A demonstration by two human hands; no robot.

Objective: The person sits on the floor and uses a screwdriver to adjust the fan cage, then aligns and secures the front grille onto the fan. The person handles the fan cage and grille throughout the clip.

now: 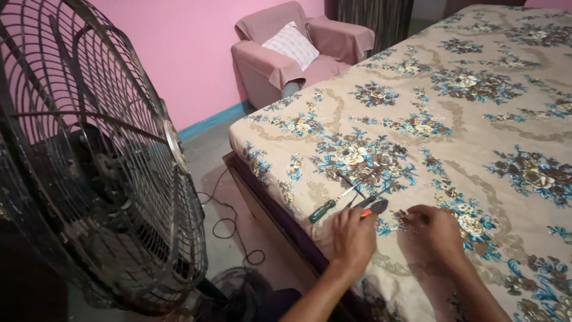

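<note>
A bed (476,119) fills the right half, covered by a smooth beige sheet printed with blue and brown flowers. At left stands a large fan (101,167), its dusty round guard made of thin dark metal wires. Beyond, a pink fabric armchair (298,53) holds a pale checked cushion (291,45). A thin black cable (229,229) loops over the grey floor. Near the bed's edge lie a screwdriver (333,203) with a dark green handle and slim metal shaft, and pliers (372,206) with red-and-black grips. My left hand (353,238) closes its fingers on the pliers' grips; the screwdriver lies just beyond its knuckles. My right hand (438,229) rests curled on the sheet, just right of the pliers; whether it pinches anything, I cannot tell.
</note>
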